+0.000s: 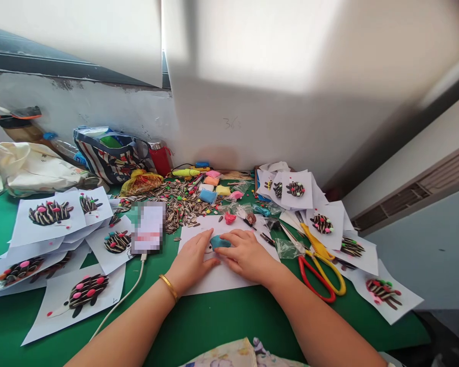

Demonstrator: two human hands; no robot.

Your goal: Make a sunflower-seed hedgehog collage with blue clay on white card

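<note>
Both my hands rest on a white sheet of paper (229, 278) lying on the green table (214, 326). Between them sits a lump of teal clay (220, 241), stuck on the sheet. My left hand (191, 260), with a gold bangle at the wrist, lies beside the lump with fingers stretched toward it. My right hand (247, 252) presses its curled fingers onto the clay's right side.
A heap of sunflower seeds (179, 204) and coloured clay pieces (214, 189) lie behind the sheet. Red and yellow scissors (321, 270) lie to the right. Finished seed-hedgehog sheets (80, 295) cover both sides. A phone (148, 228) with a white cable lies left; bags (110, 155) stand against the wall.
</note>
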